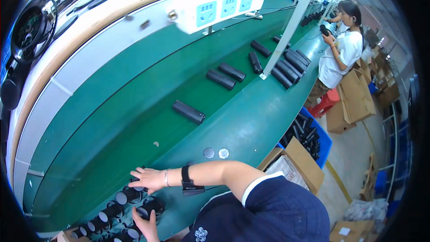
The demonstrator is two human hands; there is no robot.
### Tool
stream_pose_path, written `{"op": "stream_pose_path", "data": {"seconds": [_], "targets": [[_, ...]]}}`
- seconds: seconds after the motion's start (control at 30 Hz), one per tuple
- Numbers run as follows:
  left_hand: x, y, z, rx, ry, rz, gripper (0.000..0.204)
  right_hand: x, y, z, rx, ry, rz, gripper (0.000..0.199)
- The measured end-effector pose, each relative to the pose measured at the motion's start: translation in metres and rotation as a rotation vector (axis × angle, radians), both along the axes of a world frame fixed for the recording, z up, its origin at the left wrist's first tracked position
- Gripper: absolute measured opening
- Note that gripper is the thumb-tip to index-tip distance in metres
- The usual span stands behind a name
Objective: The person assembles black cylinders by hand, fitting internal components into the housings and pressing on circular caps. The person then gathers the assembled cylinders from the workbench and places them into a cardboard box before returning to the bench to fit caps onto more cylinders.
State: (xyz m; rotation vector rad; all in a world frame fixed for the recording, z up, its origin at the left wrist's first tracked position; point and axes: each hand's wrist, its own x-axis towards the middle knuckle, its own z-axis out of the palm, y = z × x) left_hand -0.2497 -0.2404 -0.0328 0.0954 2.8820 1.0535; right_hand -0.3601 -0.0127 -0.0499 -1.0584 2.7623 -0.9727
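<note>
Several short black cylinders (111, 211) with pale round end faces stand in rows at the lower left of the green bench. My left hand (145, 226) has its thumb and fingers round the sides of one black cylinder (153, 205) in the nearer row. Just beyond it, my right hand (151, 179) reaches in from the right, fingers spread over another dark cylinder (135, 182). That cylinder is mostly hidden under the fingers. A strap with a black device (192, 186) is on my right forearm. Two small round discs (216, 153) lie on the bench beyond that forearm.
Longer black tubes (189, 112) lie along the green belt, with a stack of them (289, 69) by a metal post (291, 24). A white socket strip (219, 9) runs above. At right are a blue bin (326, 145), an open carton (304, 163) and a co-worker (341, 49).
</note>
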Motion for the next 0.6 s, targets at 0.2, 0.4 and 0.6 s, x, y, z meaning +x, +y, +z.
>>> {"op": "stream_pose_path", "data": {"seconds": [0.2, 0.4, 0.6], "targets": [[0.005, 0.008, 0.043, -0.092, 0.103, 0.001, 0.086, 0.033, 0.008, 0.031, -0.289, 0.134, -0.232, 0.077], [0.053, -0.039, 0.031, 0.244, -0.267, -0.208, 0.029, 0.1, 0.013, 0.02, -0.265, -0.22, -0.162, 0.031], [0.217, -0.112, -0.086, -0.166, -0.453, -0.195, 0.03, 0.163, -0.02, 0.005, -0.097, -0.526, 0.524, 0.035]]}}
